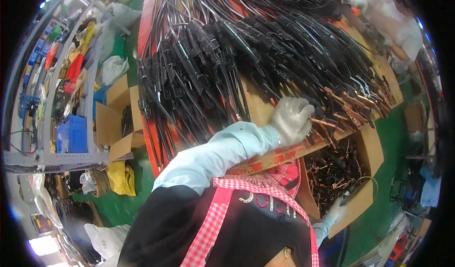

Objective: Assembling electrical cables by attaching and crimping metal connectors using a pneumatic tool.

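My left hand (291,120), in a pale glove, reaches over the near edge of the table. Its fingers curl closed at a black cable with a bare copper end (324,122), which sticks out to their right. Around it lie many black cables (279,49) with long dark sleeves, their copper ends (348,108) bunched at the right. Lower right, my right hand (337,209), also gloved, is closed on a dark hand tool (351,191) at the box's side. Blur hides the tool's exact kind. Below it is a cardboard box (374,148) of short black and copper scraps (334,172).
The table's red and wooden front edge (279,158) runs close to my body. To the left stand an open cardboard box (116,136) and metal shelving (71,158) with a blue bin (72,133). A yellow bag (122,178) lies on the green floor (109,208). Plastic wrapping (391,23) sits far right.
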`<state>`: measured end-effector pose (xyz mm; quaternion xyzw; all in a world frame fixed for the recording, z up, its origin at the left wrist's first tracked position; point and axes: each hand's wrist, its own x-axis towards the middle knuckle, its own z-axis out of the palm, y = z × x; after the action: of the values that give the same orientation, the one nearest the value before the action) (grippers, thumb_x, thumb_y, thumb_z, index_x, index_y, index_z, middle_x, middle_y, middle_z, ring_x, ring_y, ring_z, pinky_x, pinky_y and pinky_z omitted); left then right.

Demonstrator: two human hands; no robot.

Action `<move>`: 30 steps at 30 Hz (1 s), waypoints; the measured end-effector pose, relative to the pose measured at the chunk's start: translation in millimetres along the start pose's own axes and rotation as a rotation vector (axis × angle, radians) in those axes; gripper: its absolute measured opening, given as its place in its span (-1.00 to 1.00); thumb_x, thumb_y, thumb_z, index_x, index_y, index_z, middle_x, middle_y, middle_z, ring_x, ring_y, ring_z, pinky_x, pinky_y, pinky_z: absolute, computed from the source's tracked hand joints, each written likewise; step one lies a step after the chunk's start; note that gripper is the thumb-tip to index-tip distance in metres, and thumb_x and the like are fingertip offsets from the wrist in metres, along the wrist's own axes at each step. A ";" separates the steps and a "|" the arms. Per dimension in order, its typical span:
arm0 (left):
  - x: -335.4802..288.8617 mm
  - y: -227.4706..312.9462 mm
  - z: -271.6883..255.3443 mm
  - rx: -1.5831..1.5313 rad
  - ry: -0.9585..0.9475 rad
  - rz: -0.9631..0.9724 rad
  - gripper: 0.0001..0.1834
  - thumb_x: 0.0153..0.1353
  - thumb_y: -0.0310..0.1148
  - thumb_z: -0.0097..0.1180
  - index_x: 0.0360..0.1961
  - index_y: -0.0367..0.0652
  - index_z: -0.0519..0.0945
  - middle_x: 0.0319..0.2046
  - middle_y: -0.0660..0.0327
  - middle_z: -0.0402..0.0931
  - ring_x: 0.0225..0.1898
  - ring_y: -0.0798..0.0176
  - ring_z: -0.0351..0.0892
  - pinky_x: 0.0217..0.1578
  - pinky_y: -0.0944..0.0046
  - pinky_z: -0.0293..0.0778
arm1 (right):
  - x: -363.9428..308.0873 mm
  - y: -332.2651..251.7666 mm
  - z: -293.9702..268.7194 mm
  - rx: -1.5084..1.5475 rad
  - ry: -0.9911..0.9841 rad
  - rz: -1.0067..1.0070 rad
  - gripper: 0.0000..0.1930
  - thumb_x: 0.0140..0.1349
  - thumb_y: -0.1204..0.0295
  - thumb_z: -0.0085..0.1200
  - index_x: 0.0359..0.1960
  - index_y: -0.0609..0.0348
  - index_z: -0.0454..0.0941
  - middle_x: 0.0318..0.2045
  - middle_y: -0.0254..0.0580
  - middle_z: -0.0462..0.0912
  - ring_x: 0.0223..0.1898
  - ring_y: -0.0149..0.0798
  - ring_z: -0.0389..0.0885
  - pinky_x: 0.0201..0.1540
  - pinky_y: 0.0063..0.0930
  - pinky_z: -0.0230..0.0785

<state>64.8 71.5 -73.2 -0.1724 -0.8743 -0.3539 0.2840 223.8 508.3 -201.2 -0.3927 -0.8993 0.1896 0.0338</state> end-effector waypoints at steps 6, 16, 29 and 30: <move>-19.4 53.1 -31.1 -0.020 0.020 -0.053 -0.46 -0.05 -0.36 0.33 0.03 -0.21 0.53 -0.09 -0.02 0.50 -0.07 -0.17 0.54 -0.03 -0.13 0.45 | -52.6 -211.3 -54.3 0.579 0.197 -0.592 -0.73 0.38 0.45 0.10 0.05 0.29 0.62 -0.02 -0.03 0.69 0.00 -0.13 0.64 0.14 -0.29 0.44; -97.0 45.3 -134.2 -0.271 -0.877 -0.306 -0.76 0.36 -0.12 -0.01 -0.25 0.03 0.63 -0.36 0.09 0.66 -0.32 -0.04 0.68 -0.31 -0.02 0.57 | -222.4 -372.5 17.8 0.378 -0.348 -1.397 -0.54 0.19 0.25 0.26 0.09 0.13 0.51 -0.25 -0.01 0.67 -0.35 0.01 0.68 -0.25 -0.21 0.56; 6.7 -24.6 -123.2 0.472 -0.664 0.410 -0.69 -0.01 -0.33 0.23 -0.17 -0.04 0.64 -0.28 0.21 0.59 -0.11 0.06 0.61 0.02 0.01 0.49 | -193.6 -338.7 41.4 0.194 -0.314 -1.286 -0.74 0.26 0.15 0.07 -0.40 0.06 0.58 -0.62 -0.17 0.58 -0.53 -0.06 0.65 -0.49 -0.16 0.48; 1.8 -43.5 -112.4 0.511 -0.739 0.390 -0.69 -0.02 -0.33 0.24 -0.17 -0.04 0.63 -0.26 0.21 0.58 -0.08 0.05 0.60 0.07 0.00 0.47 | -191.3 -344.6 32.4 0.167 -0.456 -1.236 -0.73 0.27 0.14 0.06 -0.40 0.04 0.57 -0.60 -0.16 0.60 -0.50 -0.05 0.66 -0.48 -0.15 0.48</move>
<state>83.7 -38.9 -28.6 -0.3719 -0.9268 0.0168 0.0492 109.9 147.0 -87.7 0.2491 -0.9260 0.2826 -0.0245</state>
